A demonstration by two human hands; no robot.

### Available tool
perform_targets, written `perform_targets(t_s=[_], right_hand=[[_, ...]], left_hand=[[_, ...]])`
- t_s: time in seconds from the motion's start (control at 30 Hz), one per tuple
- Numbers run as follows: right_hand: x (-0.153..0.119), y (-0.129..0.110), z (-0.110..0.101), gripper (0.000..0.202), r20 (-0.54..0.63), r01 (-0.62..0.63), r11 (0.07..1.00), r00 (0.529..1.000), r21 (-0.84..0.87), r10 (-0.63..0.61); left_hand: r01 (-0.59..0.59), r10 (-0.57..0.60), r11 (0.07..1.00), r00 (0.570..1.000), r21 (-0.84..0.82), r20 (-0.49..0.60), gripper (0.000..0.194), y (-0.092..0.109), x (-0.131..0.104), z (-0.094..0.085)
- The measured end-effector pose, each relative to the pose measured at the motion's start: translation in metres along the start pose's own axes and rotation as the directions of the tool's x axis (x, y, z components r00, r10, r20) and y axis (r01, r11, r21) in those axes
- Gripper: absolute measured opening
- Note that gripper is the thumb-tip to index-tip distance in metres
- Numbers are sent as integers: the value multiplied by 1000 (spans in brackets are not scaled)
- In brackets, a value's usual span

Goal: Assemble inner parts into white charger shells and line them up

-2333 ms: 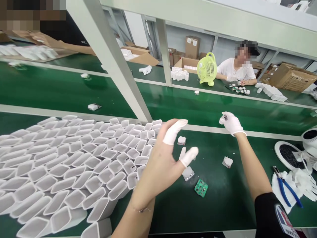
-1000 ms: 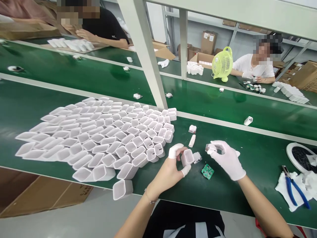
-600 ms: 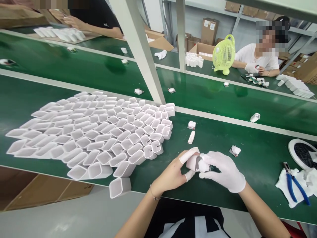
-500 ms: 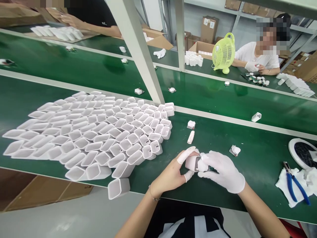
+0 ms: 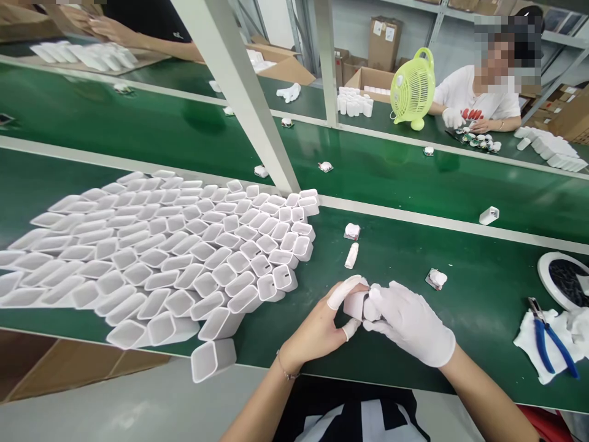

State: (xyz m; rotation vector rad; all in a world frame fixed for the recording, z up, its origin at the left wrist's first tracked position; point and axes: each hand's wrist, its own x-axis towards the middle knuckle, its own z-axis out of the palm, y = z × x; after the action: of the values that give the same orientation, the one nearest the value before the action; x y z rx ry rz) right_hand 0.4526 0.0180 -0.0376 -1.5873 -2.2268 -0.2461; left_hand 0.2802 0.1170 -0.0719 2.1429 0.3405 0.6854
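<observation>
My left hand [image 5: 324,319], with white finger cots on its fingertips, is closed round a small white plastic housing [image 5: 353,306]. The housing lies on its side with its opening turned to the right. My right hand [image 5: 411,319], in a white glove, pinches a white padded part [image 5: 372,308] at that opening. Glove and housing hide how deep this part sits. Just beyond my hands lie a white rolled piece [image 5: 352,256] and a white padded circuit board [image 5: 352,231]. A second padded board [image 5: 436,279] rests to the right of them.
Many open white housings [image 5: 184,252] stand packed at left, one [image 5: 214,359] jutting over the front edge. Blue-handled cutters [image 5: 545,341] lie on a white cloth at right. A slanted post [image 5: 243,92] rises beyond. Across the green conveyor [image 5: 391,178], a co-worker [image 5: 483,98] sits near a fan [image 5: 414,89].
My right hand has moved slightly left, bringing the padded part closer into the housing; its green board is now out of sight. Pieces on the conveyor shifted right. The co-worker's gloved hand moved left.
</observation>
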Motion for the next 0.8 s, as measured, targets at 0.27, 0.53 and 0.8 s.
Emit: perform_targets(t_s=[0.27, 0.53, 0.8], right_hand=[[-4, 3, 1, 27, 31, -26, 999, 999, 32, 25], [-1, -5, 1, 48, 412, -522, 264, 830, 811, 376], [-2, 4, 3, 42, 533, -544, -81, 764, 835, 363]], left_hand=[[28, -28, 999, 999, 23, 24, 63, 1, 0, 1], [-106, 98, 990, 991, -92, -88, 59, 9, 7, 14], [-102, 95, 988, 994, -119, -61, 50, 11, 12, 16]])
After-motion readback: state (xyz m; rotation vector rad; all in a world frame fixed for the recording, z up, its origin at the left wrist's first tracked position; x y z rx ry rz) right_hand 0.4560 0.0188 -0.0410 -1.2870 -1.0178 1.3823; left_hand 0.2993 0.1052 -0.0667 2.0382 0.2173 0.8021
